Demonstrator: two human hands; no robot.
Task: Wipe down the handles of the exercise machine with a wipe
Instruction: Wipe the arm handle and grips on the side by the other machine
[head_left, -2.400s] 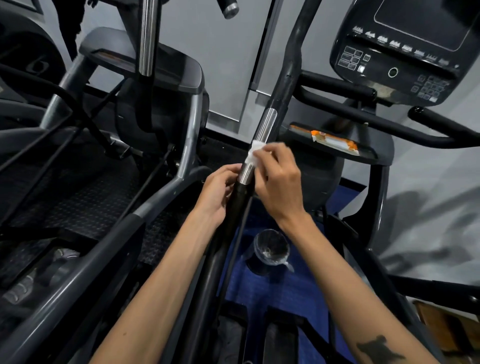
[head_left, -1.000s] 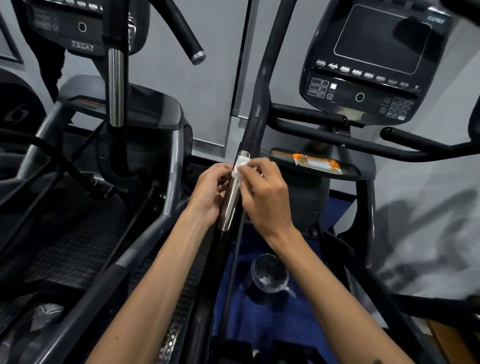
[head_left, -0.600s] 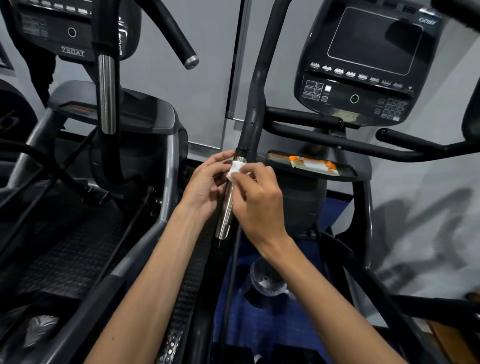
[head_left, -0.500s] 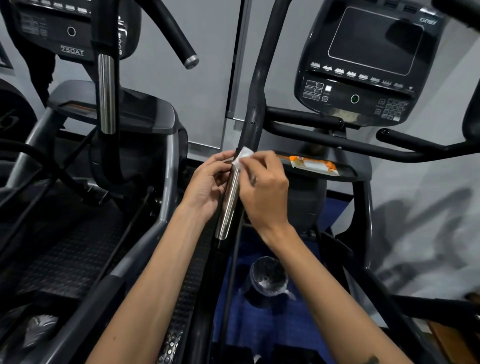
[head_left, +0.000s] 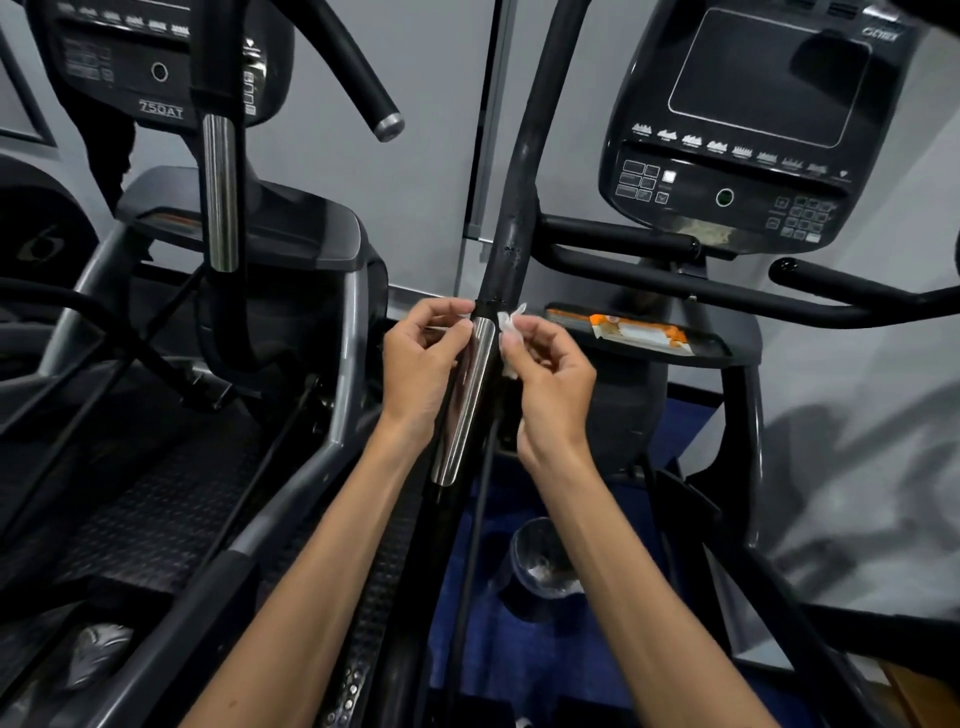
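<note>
At far left, a neighbouring machine's console (head_left: 156, 67) sits behind a chrome-banded handle (head_left: 220, 192). Centre: left hand (head_left: 421, 364), fingers curled, fingertips touching the chrome sleeve (head_left: 465, 400) of the upright handle (head_left: 519, 208). Just beside the sleeve, right hand (head_left: 550, 379) pinches a crumpled white wipe (head_left: 509, 325). Right: orange-and-white packet (head_left: 636, 332) on a tray (head_left: 717, 351) below the dark console screen (head_left: 769, 73).

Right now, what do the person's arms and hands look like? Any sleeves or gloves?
Both forearms are bare: no sleeves show. The left hand and right hand wear no gloves, rings or watch that I can see.
</note>
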